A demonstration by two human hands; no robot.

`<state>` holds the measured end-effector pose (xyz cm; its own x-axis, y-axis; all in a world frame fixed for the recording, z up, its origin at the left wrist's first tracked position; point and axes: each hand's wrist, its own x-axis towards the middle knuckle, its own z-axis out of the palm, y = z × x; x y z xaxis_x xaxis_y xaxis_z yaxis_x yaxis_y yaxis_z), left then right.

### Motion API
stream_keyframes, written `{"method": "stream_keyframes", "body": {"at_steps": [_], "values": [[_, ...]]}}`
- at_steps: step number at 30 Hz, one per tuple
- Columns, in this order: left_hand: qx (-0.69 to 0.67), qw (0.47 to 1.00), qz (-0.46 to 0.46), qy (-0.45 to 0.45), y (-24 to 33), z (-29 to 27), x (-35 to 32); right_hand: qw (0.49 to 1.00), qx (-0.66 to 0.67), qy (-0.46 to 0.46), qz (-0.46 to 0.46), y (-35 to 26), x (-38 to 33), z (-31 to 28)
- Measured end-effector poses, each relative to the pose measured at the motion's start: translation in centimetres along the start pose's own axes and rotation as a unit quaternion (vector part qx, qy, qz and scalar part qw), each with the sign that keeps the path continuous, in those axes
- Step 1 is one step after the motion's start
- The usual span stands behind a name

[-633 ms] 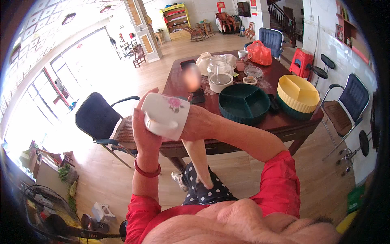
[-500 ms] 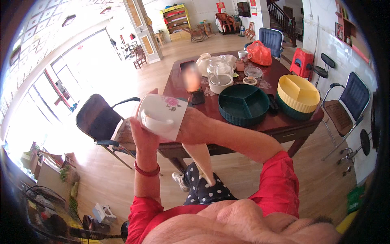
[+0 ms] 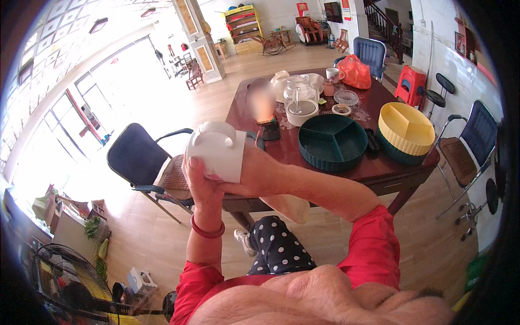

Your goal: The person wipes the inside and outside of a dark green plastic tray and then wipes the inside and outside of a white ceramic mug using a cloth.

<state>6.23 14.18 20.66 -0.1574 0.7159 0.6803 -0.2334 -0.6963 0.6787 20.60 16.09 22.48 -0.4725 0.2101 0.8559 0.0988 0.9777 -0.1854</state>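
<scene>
- The white mug [image 3: 216, 149] is held up in front of the chest, tipped on its side, off the counter [image 3: 374, 170].
- The left hand [image 3: 200, 181] cups it from below, fingers grasping its body; the right hand [image 3: 257, 168] goes into its open end, its fingers hidden, so I cannot tell their state.
- A firm hold underneath should keep it from slipping.
- On the dark counter: green divided tray [image 3: 332, 142], yellow tray [image 3: 406, 130], glass jug [image 3: 299, 97].
- Beyond: blue chair [image 3: 141, 160], wooden floor.
</scene>
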Motion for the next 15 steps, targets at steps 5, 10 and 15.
{"method": "stream_keyframes", "body": {"at_steps": [5,10,15], "values": [[-0.059,0.99,0.101,-0.074,-0.9,0.8,0.4,0.847,0.508,-0.003,0.158,-2.5,0.7,-1.0],[-0.163,0.986,-0.005,0.037,0.0,3.6,-0.5,0.996,0.088,-0.002,0.03,-2.0,-0.2,0.7],[-0.073,0.997,-0.004,0.02,-0.1,1.3,-0.3,0.986,-0.107,0.0,-0.125,0.9,0.5,-0.3]]}}
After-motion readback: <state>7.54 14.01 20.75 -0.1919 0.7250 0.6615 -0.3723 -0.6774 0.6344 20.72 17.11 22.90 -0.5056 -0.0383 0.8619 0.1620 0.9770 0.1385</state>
